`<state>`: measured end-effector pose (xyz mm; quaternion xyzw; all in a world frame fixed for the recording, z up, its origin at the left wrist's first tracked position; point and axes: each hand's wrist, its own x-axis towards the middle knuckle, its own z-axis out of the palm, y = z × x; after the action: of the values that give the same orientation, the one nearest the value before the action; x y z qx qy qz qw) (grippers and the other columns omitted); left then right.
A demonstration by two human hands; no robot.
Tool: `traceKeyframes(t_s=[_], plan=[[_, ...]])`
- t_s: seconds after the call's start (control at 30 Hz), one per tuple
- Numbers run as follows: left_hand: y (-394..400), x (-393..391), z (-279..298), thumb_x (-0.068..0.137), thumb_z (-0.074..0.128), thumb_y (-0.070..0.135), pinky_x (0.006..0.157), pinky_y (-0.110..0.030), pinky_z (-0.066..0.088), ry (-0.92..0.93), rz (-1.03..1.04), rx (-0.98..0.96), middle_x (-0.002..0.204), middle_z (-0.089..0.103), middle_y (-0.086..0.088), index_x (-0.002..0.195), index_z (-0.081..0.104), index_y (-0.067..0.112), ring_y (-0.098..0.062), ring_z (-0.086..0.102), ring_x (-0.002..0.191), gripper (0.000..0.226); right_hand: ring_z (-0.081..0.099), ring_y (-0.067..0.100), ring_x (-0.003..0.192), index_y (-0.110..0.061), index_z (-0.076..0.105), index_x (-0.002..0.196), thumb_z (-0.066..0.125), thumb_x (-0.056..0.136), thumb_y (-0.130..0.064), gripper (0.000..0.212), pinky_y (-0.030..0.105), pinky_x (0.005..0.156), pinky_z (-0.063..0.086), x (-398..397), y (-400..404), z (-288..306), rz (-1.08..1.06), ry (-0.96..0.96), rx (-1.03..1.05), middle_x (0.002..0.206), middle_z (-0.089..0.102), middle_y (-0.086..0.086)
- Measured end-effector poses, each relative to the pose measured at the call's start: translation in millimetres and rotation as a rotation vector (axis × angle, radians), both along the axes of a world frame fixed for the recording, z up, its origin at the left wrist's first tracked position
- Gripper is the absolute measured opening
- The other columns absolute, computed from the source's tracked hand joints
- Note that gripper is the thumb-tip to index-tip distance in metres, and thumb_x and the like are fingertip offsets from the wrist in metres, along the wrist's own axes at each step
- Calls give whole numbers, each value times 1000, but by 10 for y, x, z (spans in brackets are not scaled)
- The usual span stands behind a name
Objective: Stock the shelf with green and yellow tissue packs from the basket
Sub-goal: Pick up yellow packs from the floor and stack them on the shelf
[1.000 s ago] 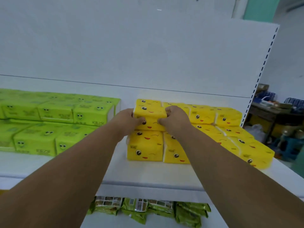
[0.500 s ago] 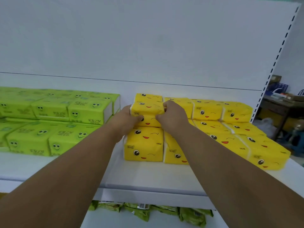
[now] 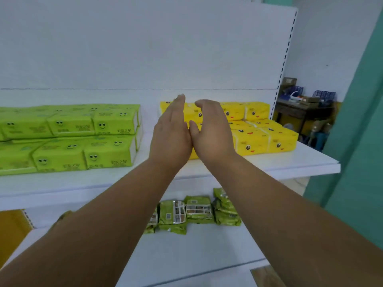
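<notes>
A: Where do the yellow tissue packs (image 3: 255, 129) sit?
B: At the right of the shelf (image 3: 269, 164), stacked two high, long axes running front to back, the block ending near the shelf's right edge. The green tissue packs (image 3: 87, 139) lie at about nine o'clock from them, also two layers high, with a bare strip of shelf between the blocks

A: And the hands?
B: Both hover in front of the yellow stack's left end, blocking its front-left packs from view. The left hand (image 3: 171, 134) has fingers straight and together, pointing toward twelve o'clock; the right hand (image 3: 211, 129) is relaxed, fingers loosely bent. The two touch at the thumb side. Neither holds anything

A: Which is nearer the stack?
B: The right one overlaps it more; the packs lie straight ahead of the fingertips and toward two o'clock. Whether any finger touches a pack, the view does not settle

A: Room to move?
B: Open air above the stack, the bare strip at nine o'clock, free shelf at the front lip. The basket is out of view, so the next pack likely means reaching back toward six o'clock. Below, green snack packets (image 3: 194, 212) sit on a lower shelf (image 3: 186, 255)
</notes>
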<state>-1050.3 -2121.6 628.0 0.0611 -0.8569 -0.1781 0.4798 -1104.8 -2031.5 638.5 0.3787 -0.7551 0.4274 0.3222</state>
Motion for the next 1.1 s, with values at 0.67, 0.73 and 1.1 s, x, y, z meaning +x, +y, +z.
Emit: traceKeyframes(t_s=[0.67,0.73,1.1], plan=[[3108,740,-1109,94,45,4,114,-27,26,-138,-673,-117,150,44,-14,147,37,2,-24,40,137,54,48,15,110,-8,59,122,67,81,-2,43,14,92,28,1333,3404,-1133,-490,-126,-5,118,61,7],[3571,820,-1465,95,45,5,113,-26,27,-246,-725,-58,149,45,-13,147,39,4,-25,43,137,52,51,19,110,-9,59,123,67,82,-6,41,21,93,33,1467,3899,-1476,-553,-222,57,117,60,6],[5226,1171,-3854,94,55,6,108,-22,28,-923,-893,125,147,47,-11,148,40,8,-24,44,135,56,56,25,105,-11,58,119,72,78,-16,43,42,90,46,2003,5637,-3921,-724,-913,130,115,57,7]])
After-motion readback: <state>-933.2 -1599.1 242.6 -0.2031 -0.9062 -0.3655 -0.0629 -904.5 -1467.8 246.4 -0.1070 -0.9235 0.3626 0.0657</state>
